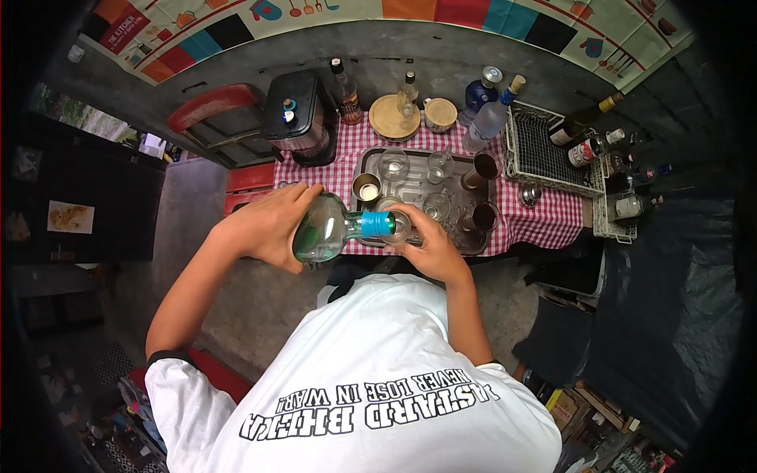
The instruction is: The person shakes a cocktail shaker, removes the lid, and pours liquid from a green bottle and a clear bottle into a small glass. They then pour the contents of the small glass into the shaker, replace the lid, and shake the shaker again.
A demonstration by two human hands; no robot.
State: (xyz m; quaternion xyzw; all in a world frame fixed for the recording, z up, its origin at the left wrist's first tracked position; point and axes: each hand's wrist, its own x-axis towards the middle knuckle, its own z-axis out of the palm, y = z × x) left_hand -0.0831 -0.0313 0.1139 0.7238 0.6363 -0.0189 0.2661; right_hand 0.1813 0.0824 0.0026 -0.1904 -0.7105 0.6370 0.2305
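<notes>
My left hand (268, 226) is wrapped round the wide body of a clear glass bottle (325, 227) with a blue band on its neck. The bottle lies tipped nearly level, its mouth pointing right. At that mouth my right hand (430, 246) has its fingers closed round a small clear glass (401, 229). Whether liquid is flowing cannot be made out. Both hands are over the front edge of a metal tray (371, 162). Behind them on the tray stand a small metal cup (366, 188), several glass mugs (439, 167) and two dark-filled glasses (481, 170).
A checked cloth (544, 223) covers the table. Behind the tray are a black dispenser (298, 118), a round wooden board (384, 118), a lidded jar (440, 116) and tall bottles (482, 93). Wire baskets (544, 175) with bottles stand at the right. A red chair (213, 108) is at the left.
</notes>
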